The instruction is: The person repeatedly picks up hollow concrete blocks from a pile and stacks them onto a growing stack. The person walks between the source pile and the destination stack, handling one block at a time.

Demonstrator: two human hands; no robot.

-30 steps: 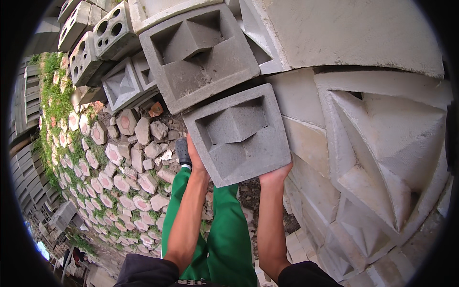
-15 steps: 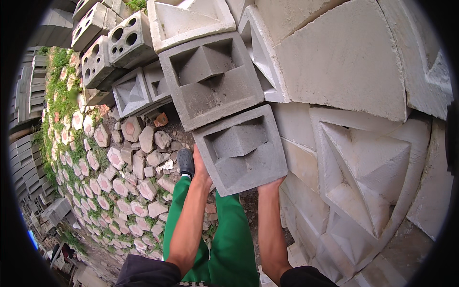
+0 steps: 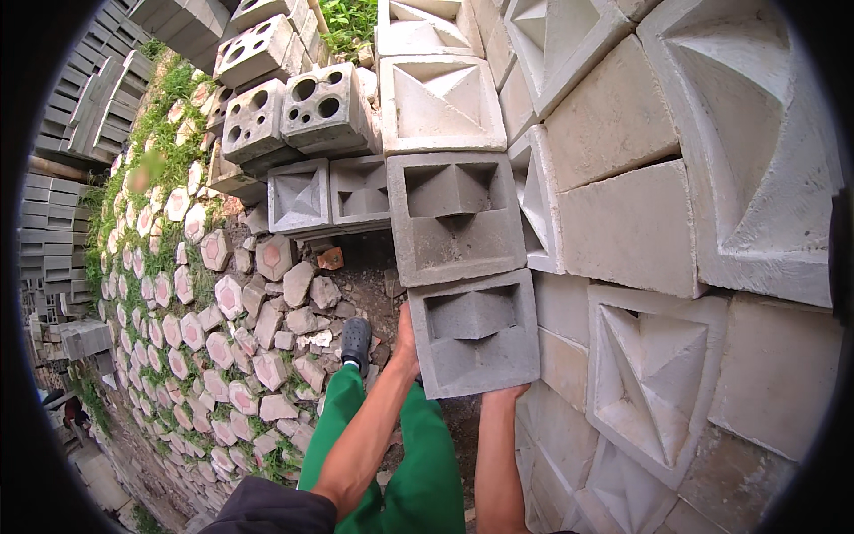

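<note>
Looking down from the head view, the grey block [image 3: 474, 331] sits just ahead of the person, held between both hands at about waist height, above the green trousers [image 3: 409, 472]. Its recessed face is turned up toward the camera, and it is close to square, a little wider left to right than it is deep, so it has no strong long axis.

The left hand [image 3: 406, 343] presses flat against the block's left side, fingers reaching under or behind where they cannot be seen. The right hand [image 3: 503, 392] is at the near right corner, gripping from below, with only the knuckles and wrist showing; how far its fingers wrap is hard to tell. Both hands are closed on the block, one to each side, so neither is clearly nearer; the left sits slightly farther along the edge, the right nearer to the body.

The far edge of the block touches, or all but touches, a second grey block [image 3: 455, 216] of the same pattern that lies on the stack directly beyond it. To the right, just beside both, rises a wall of paler blocks [image 3: 632, 227] with pyramid reliefs. To the far left stand blocks with round holes [image 3: 325, 107], and lower left a ground of hexagonal pavers [image 3: 213, 338] with grass between. A dark shoe [image 3: 356, 343] shows on the dirt just left of the left hand.
</note>
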